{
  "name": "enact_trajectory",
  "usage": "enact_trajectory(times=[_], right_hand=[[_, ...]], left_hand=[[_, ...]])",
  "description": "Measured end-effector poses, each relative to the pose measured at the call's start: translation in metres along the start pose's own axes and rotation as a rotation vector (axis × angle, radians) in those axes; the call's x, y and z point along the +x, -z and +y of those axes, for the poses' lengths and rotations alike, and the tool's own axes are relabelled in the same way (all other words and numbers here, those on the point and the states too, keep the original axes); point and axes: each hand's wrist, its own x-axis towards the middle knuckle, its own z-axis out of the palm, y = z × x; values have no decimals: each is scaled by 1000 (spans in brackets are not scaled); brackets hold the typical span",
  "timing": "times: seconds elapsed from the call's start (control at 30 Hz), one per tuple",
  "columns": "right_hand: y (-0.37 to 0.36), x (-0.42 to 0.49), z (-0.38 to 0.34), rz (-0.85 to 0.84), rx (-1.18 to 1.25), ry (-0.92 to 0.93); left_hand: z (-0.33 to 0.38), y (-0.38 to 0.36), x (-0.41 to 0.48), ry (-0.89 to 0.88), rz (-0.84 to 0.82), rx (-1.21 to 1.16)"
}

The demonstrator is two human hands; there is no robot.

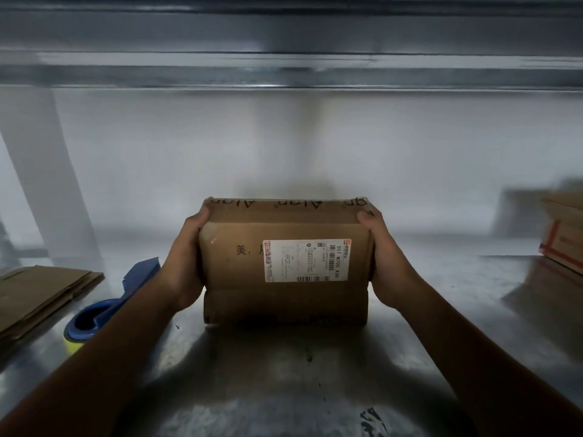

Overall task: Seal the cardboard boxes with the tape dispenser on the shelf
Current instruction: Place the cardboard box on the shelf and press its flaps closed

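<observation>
Both hands clamp a brown cardboard box (239,222) at the middle of a dull grey metal shelf (284,380), as I see it from the head camera. My left hand (184,266) presses flat against the box's left side with the thumb hooked over the far upper corner. My right hand (386,263) mirrors it on the right side, thumb over the opposite corner. The fingers of both hands are hidden behind the box. The box is tipped toward me, so its broad face shows a white printed shipping label (306,260) with barcodes. A strip of clear tape with dark lettering (284,204) runs along the far edge. I cannot tell whether its lower edge touches the shelf or sits just above it.

The blue plastic tape dispenser (138,275) lies on the shelf just left of my left forearm, apart from the box. A pale yellowish roll of tape (72,344) shows at its near end. Farther left lies a stack of flattened brown cardboard sheets (41,291). At the right edge, well apart from the held box, stands a blurred pile of brown cartons with red markings (564,234). A grey metal upper shelf beam (284,70) crosses overhead before a white wall (410,146).
</observation>
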Motion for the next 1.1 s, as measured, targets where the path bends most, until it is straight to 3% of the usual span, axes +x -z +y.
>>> enact_trajectory(times=[0.23,0.57,0.87,0.93,0.97,1.03,1.1], right_hand=[[-5,2,0,20,-22,-23],[-4,-8,14,50,30,-193],[-12,-15,29,82,-60,27],[-12,-17,31,63,-75,57],[-13,-19,31,58,-69,64],[-13,-21,32,47,-53,95],[-15,-22,28,56,-55,136]], left_hand=[[-2,1,3,12,58,34],[-8,4,-8,86,63,71],[-19,5,-6,-3,270,21],[-15,0,-7,-102,285,160],[-10,-1,-8,-230,297,341],[1,3,-10,-654,249,900],[8,-2,-11,-937,32,1318]])
